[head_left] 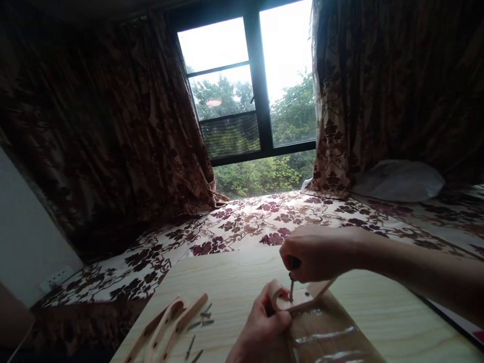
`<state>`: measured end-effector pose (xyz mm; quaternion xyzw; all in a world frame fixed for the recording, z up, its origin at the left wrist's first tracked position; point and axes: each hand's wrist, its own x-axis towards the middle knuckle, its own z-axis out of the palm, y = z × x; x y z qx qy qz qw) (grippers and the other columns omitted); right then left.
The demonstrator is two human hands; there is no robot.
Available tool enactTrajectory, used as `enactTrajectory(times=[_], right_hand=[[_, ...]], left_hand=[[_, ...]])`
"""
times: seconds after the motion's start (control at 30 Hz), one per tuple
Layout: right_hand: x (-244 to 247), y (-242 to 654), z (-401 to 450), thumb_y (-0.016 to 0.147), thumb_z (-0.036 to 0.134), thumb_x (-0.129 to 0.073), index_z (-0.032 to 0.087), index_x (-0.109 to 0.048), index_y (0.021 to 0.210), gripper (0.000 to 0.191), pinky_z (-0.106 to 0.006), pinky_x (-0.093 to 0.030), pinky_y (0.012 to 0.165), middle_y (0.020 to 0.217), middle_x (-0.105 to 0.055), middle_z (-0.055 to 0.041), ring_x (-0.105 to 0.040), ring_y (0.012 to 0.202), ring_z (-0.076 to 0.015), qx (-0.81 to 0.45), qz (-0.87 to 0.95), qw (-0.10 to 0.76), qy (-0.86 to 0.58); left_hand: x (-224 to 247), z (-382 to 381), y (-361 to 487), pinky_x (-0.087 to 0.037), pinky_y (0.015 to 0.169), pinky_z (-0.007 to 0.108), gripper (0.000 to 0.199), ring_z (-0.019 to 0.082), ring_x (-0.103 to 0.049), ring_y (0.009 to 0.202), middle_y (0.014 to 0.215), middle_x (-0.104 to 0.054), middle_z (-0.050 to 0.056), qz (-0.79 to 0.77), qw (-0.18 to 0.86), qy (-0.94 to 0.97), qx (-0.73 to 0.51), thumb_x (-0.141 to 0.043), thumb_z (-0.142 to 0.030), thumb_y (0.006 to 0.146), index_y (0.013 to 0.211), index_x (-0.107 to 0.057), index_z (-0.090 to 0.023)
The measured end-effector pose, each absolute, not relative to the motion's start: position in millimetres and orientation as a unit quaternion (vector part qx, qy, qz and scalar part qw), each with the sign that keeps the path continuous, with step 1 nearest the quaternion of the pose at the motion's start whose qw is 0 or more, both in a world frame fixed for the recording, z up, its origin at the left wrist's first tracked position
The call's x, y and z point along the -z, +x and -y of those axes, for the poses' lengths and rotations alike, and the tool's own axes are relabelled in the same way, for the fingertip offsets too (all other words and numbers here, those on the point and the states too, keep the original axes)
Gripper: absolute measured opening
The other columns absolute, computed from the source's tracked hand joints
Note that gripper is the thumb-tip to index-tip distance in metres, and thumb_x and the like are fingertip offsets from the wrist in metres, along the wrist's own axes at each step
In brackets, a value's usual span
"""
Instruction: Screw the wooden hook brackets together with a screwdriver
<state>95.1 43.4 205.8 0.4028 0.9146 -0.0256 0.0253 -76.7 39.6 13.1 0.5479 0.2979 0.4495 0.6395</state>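
My right hand (pixel 315 253) is wrapped round the dark handle of a screwdriver (pixel 292 287). Its shaft points down at a curved light-wood piece (pixel 302 301) with dark holes. My left hand (pixel 264 322) pinches the curled left end of that piece, holding it on a brown block with shiny clear wrapping (pixel 327 330). Whether a screw sits under the screwdriver tip is too small to tell. To the left, more curved wooden pieces (pixel 166 327) lie beside several loose screws (pixel 206 315) on the pale wooden board (pixel 221 272).
Behind the board spreads a flowered cloth surface (pixel 242 227), reaching to a window (pixel 264 101) between patterned curtains (pixel 113 111). A whitish bag-like object (pixel 401 180) lies at the back right. A socket strip (pixel 56 278) is at the far left.
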Motion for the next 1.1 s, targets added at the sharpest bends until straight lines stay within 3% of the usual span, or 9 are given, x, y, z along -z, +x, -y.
enactTrajectory(times=[0.33,0.63,1.1], right_hand=[[-208,98,-45,0.068,0.022,-0.056,0.022,-0.075,0.087,0.027,-0.023,-0.033,0.050,0.073,-0.072,-0.0031,-0.055,0.060,-0.0144,0.039,-0.916,0.032,0.398],[-205,90,-49,0.066,0.020,-0.059,0.022,-0.076,0.088,0.028,-0.024,-0.034,0.052,0.079,-0.074,-0.0042,-0.061,0.066,-0.0176,0.044,-0.913,0.024,0.404],[-195,92,-46,0.063,0.015,-0.059,0.020,-0.076,0.084,0.028,-0.025,-0.035,0.052,0.078,-0.076,-0.0075,-0.066,0.070,-0.0202,0.020,-0.906,-0.013,0.423]], left_hand=[[-2,-40,-67,-0.023,0.057,0.022,0.045,0.009,-0.029,0.061,0.066,-0.043,-0.006,-0.329,0.600,0.526,-0.505,-0.079,-0.049,0.059,0.080,-0.054,-0.019],[2,-43,-64,-0.027,0.060,0.020,0.043,0.007,-0.033,0.062,0.066,-0.047,-0.005,-0.338,0.588,0.515,-0.524,-0.079,-0.051,0.063,0.075,-0.057,-0.017],[-8,-61,-64,-0.027,0.059,0.022,0.053,0.007,-0.038,0.059,0.063,-0.050,-0.003,-0.334,0.615,0.540,-0.468,-0.085,-0.056,0.046,0.065,-0.055,-0.016]])
